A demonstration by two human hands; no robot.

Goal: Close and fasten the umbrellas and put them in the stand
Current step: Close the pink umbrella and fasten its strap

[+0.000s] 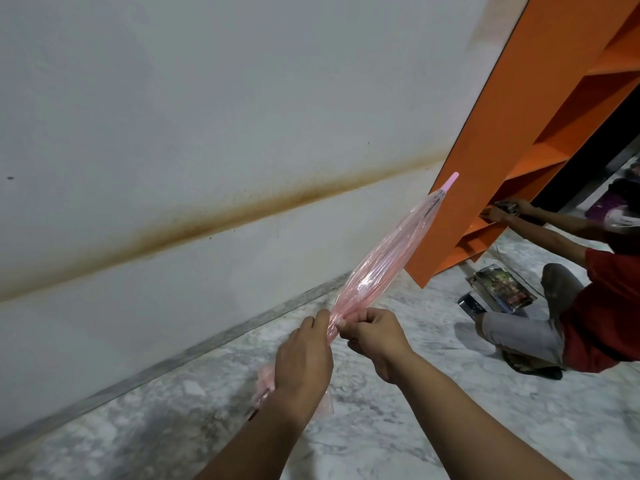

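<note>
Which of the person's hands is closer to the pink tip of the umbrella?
The right hand. It pinches the folded umbrella a little higher up, toward the pink tip; the left hand wraps the umbrella just below it, farther from the tip.

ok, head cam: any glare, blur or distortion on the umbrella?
Head view: small glare patches on the umbrella film, folds readable; left hand and right hand sharp, no motion blur; wide-angle bend shows in the wall edge and shelf; light soft, shadows faint.

Clear pink umbrella [374, 268], folded and loosely gathered, held aslant, pink tip pointing up-right
</note>
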